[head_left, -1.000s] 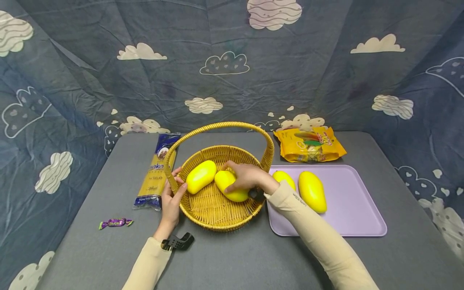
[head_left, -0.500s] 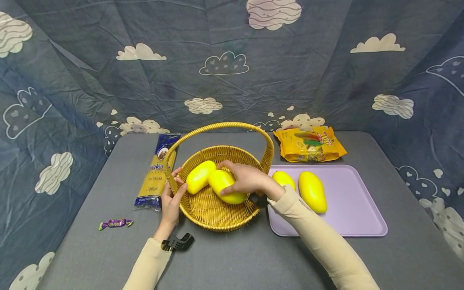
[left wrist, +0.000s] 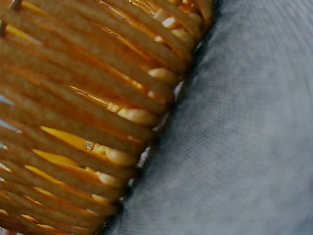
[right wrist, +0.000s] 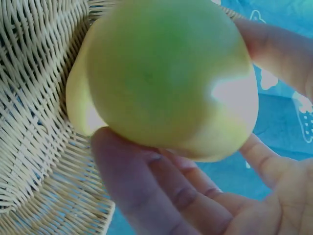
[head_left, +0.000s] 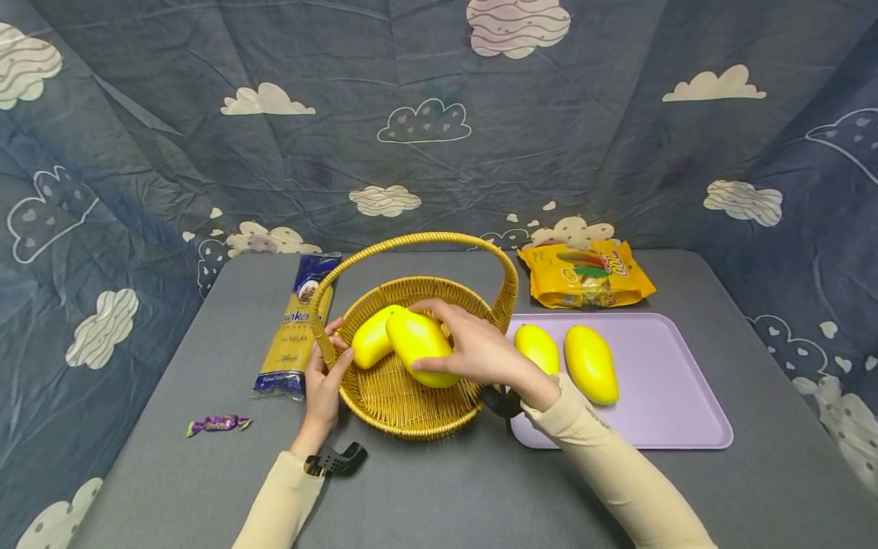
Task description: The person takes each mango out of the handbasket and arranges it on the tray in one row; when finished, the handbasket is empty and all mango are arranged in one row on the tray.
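Note:
A yellow wicker basket [head_left: 414, 433] with a tall arched handle stands in the middle of the table. My left hand [head_left: 325, 385] holds its left rim near the handle's foot, thumb towards the inside. In the left wrist view only the woven basket wall [left wrist: 98, 93] fills the near side. Over the basket my right hand [head_left: 488, 349] grips a yellow mango [head_left: 420, 345], thumb on the near side. The right wrist view shows this mango's greenish end [right wrist: 161, 83] between curled fingers. A second mango [head_left: 373, 339] lies at the basket's left, partly covered by the held one.
Right of the basket, a lilac tray [head_left: 675, 389] bears two mangoes, one left [head_left: 537, 348] and one right [head_left: 591, 364]. Behind it lies an orange-yellow packet [head_left: 590, 274]. A spaghetti pack [head_left: 295, 328] and a purple-wrapped candy [head_left: 219, 423] lie at the left.
My right hand has lifted the mango from the basket's right part, tilting it up and shifting it slightly left. The left hand and the basket have stayed in place.

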Demonstrator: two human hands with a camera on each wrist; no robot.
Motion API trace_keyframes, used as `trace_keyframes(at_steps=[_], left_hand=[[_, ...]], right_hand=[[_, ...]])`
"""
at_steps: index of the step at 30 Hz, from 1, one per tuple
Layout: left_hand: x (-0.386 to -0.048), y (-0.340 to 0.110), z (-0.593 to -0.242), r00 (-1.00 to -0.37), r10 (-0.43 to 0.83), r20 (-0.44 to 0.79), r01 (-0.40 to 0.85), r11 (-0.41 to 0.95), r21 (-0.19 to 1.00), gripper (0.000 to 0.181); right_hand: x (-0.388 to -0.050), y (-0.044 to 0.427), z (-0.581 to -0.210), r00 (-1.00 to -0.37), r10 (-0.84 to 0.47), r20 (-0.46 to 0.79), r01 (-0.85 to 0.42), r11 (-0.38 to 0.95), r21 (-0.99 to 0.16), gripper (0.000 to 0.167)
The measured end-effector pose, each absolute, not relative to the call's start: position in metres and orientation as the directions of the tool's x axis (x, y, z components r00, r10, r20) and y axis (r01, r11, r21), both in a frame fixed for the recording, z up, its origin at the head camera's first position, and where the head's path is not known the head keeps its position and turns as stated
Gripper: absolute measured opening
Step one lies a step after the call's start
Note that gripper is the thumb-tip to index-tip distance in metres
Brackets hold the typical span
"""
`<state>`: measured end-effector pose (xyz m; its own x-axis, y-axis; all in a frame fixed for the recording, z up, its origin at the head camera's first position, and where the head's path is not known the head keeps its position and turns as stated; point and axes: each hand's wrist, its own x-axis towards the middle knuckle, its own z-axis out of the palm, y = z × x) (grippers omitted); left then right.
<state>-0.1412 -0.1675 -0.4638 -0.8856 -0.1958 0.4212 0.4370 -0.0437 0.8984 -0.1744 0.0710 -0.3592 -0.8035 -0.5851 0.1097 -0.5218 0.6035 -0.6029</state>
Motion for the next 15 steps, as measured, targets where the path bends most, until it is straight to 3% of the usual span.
trace_keyframes(at_steps=[9,15], left_hand=[[-0.141,-0.167,-0.464,-0.882,-0.197,0.428,0.445,-0.045,0.895,0.017],[-0.142,-0.168,-0.465,-0.886,-0.197,0.42,0.436,-0.043,0.899,0.017]], right_hand=[[-0.161,0.084,-0.356,-0.808,-0.527,0.264,-0.545,0.498,-0.674,0.071],[-0.15,0.094,-0.354,-0.827,-0.474,0.304,-0.526,0.455,-0.719,0.072]])
